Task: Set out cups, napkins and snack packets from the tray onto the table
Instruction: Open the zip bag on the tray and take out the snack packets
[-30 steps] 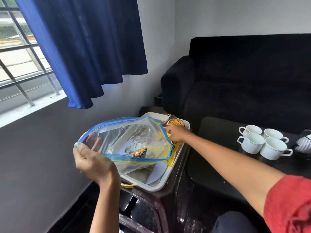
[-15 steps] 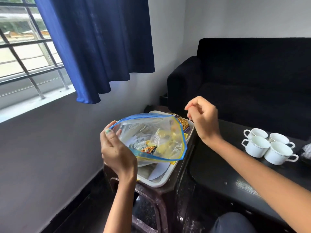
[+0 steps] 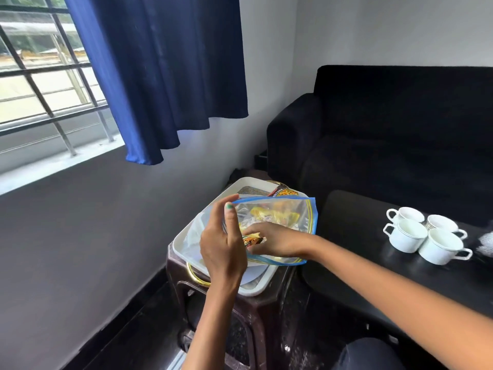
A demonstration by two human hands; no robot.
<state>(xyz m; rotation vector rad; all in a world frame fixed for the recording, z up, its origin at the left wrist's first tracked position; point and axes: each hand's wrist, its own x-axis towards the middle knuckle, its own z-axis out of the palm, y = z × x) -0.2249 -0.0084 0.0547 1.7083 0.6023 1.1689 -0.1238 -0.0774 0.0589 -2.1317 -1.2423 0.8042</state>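
Note:
A clear zip bag (image 3: 298, 217) with a blue and yellow edge hangs over the white tray (image 3: 184, 236); several yellow snack packets show through it. My left hand (image 3: 222, 247) grips the bag's open edge at the left. My right hand (image 3: 280, 241) is inside the bag, and its fingers pinch an orange-black snack packet (image 3: 252, 240). Another snack packet (image 3: 284, 193) lies at the tray's far end. A white napkin (image 3: 253, 275) lies in the tray under the bag. Several white cups (image 3: 426, 236) stand together on the black table (image 3: 354, 222).
The tray rests on a dark brown plastic stool (image 3: 266, 311) between the wall and the table. A black sofa (image 3: 386, 129) stands behind the table. A patterned cloth (image 3: 486, 241) lies at the table's right edge. A blue curtain (image 3: 170, 76) hangs by the barred window.
My right hand came down from above the tray and went into the bag. My left hand turned the bag's opening towards the right.

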